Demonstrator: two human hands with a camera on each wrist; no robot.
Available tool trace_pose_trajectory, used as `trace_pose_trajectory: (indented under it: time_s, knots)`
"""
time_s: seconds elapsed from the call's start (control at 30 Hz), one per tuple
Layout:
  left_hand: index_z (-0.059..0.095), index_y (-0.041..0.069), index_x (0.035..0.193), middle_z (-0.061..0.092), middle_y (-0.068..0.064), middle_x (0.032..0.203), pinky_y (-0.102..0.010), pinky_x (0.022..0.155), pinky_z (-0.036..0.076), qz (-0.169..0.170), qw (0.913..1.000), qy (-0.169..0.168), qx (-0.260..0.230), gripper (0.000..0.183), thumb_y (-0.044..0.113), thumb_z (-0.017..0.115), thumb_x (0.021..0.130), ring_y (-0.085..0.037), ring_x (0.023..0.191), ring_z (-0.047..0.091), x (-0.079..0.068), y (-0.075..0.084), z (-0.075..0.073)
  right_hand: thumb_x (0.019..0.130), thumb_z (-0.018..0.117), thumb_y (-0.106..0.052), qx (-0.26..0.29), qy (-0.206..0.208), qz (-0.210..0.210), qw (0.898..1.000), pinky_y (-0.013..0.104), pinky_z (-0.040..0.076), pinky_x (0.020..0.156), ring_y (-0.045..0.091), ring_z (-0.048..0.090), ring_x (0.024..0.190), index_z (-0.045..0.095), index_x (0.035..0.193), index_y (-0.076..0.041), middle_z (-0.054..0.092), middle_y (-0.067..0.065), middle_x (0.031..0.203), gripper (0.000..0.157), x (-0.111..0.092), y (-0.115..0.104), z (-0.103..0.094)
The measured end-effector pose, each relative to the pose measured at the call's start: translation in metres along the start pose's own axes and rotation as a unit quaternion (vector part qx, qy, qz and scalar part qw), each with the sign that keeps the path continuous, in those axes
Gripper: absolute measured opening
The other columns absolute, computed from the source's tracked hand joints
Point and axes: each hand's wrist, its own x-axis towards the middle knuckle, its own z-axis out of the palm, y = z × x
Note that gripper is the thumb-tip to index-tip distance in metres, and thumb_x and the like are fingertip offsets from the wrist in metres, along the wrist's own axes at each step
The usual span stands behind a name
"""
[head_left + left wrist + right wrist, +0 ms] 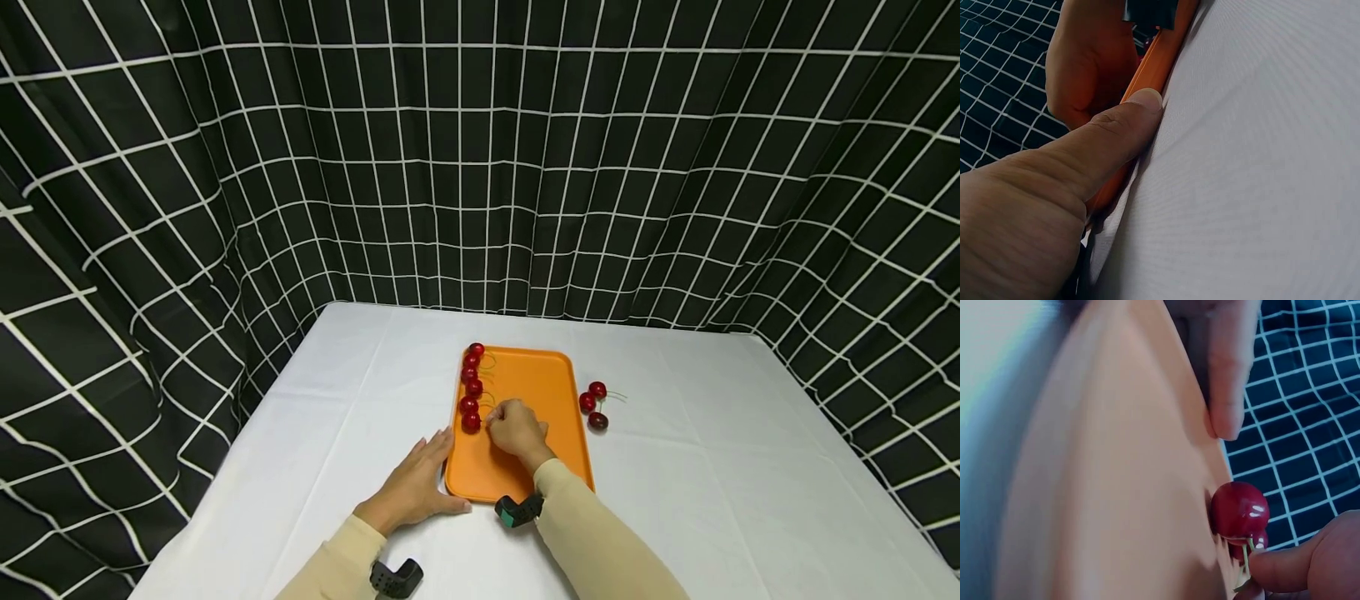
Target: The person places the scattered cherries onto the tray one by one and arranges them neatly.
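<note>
An orange tray (pixel 528 375) lies on the white cloth, with a line of red cherries (pixel 474 387) along its left edge. My right hand (pixel 517 429) is over the tray, at the near end of that line. In the right wrist view its thumb and finger pinch the green stem of a cherry (pixel 1239 510), which sits close to the tray's edge. My left hand (pixel 416 487) rests at the tray's near left corner, fingers stretched along the left side. Its thumb (pixel 1113 134) lies straight against the near rim in the left wrist view.
Several more cherries (pixel 597 422), some with stems, lie on the white tablecloth (pixel 675 467) just right of the tray. A black curtain (pixel 510 167) with a white grid surrounds the table at the back and sides. Both wrists wear black camera mounts (pixel 396 578).
</note>
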Motion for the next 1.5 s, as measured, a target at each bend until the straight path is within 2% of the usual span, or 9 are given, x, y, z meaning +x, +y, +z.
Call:
trace_pose_trajectory:
  time_s: [0.6, 0.8, 1.0, 1.2, 1.37, 1.5]
  knots:
    - [0.024, -0.001, 0.151, 0.022, -0.012, 0.156, -0.040, 0.116, 0.011, 0.010, 0.9999, 0.002, 0.006, 0.113, 0.055, 0.080, 0.071, -0.023, 0.143, 0.018, 0.000, 0.000, 0.002, 0.087, 0.070, -0.018, -0.024, 0.016, -0.008, 1.000, 0.051, 0.032, 0.077, 0.017, 0.055, 0.072, 0.066, 0.067, -0.018, 0.059, -0.009, 0.068, 0.020, -0.001, -0.004, 0.007]
    - [0.023, 0.000, 0.152, 0.021, -0.011, 0.157, -0.040, 0.116, 0.010, 0.004, 1.0000, -0.001, 0.006, 0.113, 0.056, 0.080, 0.071, -0.022, 0.143, 0.017, -0.001, 0.000, 0.002, 0.087, 0.069, -0.019, -0.026, 0.012, -0.008, 1.000, 0.053, 0.033, 0.079, 0.018, 0.057, 0.075, 0.067, 0.068, -0.018, 0.059, -0.010, 0.069, 0.019, -0.002, -0.007, 0.008]
    - [0.025, -0.002, 0.150, 0.022, -0.011, 0.156, -0.039, 0.116, 0.010, 0.011, 0.9998, 0.001, 0.015, 0.112, 0.055, 0.079, 0.071, -0.023, 0.143, 0.018, 0.001, 0.000, 0.002, 0.087, 0.068, -0.019, -0.022, 0.016, -0.013, 1.000, 0.051, 0.033, 0.077, 0.020, 0.057, 0.075, 0.066, 0.070, -0.019, 0.059, -0.010, 0.069, 0.018, -0.002, -0.007, 0.007]
    - [0.024, -0.001, 0.151, 0.021, -0.011, 0.157, -0.039, 0.116, 0.010, 0.004, 0.9999, 0.000, 0.014, 0.113, 0.055, 0.079, 0.071, -0.022, 0.143, 0.018, 0.002, 0.000, 0.003, 0.087, 0.069, -0.016, -0.009, 0.020, -0.013, 1.000, 0.048, 0.032, 0.076, 0.020, 0.056, 0.075, 0.067, 0.072, -0.017, 0.059, -0.008, 0.069, 0.015, -0.001, -0.003, 0.007]
    - [0.022, 0.002, 0.153, 0.021, -0.009, 0.157, -0.040, 0.116, 0.012, -0.007, 0.9999, 0.000, 0.010, 0.114, 0.057, 0.079, 0.071, -0.022, 0.143, 0.017, 0.001, 0.001, 0.003, 0.090, 0.067, -0.018, 0.021, 0.025, -0.007, 0.999, 0.049, 0.032, 0.078, 0.021, 0.055, 0.077, 0.068, 0.078, -0.016, 0.060, -0.007, 0.071, 0.013, -0.001, 0.001, -0.003]
    - [0.022, 0.003, 0.153, 0.020, -0.010, 0.157, -0.041, 0.116, 0.012, -0.011, 0.9999, 0.002, 0.003, 0.114, 0.057, 0.079, 0.070, -0.022, 0.144, 0.016, 0.000, 0.001, 0.001, 0.092, 0.065, -0.019, 0.058, 0.048, -0.015, 0.997, 0.049, 0.035, 0.082, 0.021, 0.057, 0.077, 0.069, 0.087, -0.014, 0.064, -0.006, 0.078, 0.008, 0.000, 0.007, -0.024]
